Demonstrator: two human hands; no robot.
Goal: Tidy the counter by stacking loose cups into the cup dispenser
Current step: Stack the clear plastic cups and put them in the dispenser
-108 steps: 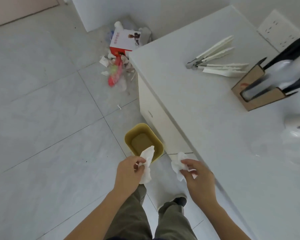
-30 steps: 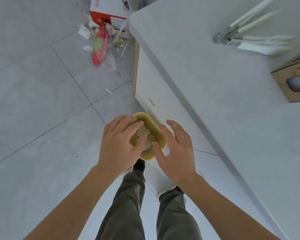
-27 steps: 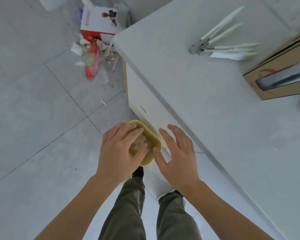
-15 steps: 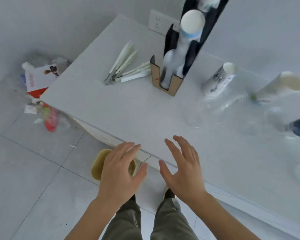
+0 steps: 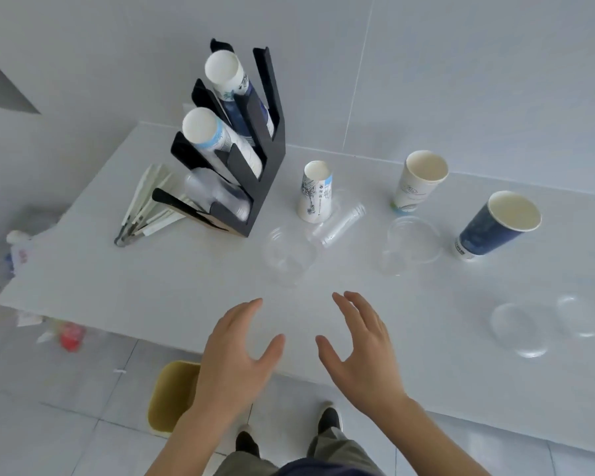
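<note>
Both hands empty above white counter (image 5: pixel 152 280), lower centre of frame.
L hand (image 5: pixel 236 352) & R hand (image 5: pixel 361 352): fingers spread, holding nothing. Black tiered cup dispenser (image 5: pixel 255 159) upper centre-left; loose white paper cup (image 5: pixel 316 192), navy paper cup (image 5: pixel 495 225), clear plastic cup (image 5: pixel 287 254) to its right.

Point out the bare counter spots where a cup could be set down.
Bare counter lies front-left, between the tongs, cup dispenser and left hand. Another patch lies between the right hand and clear lids. The middle, among the clear and paper cups, is crowded.
</note>
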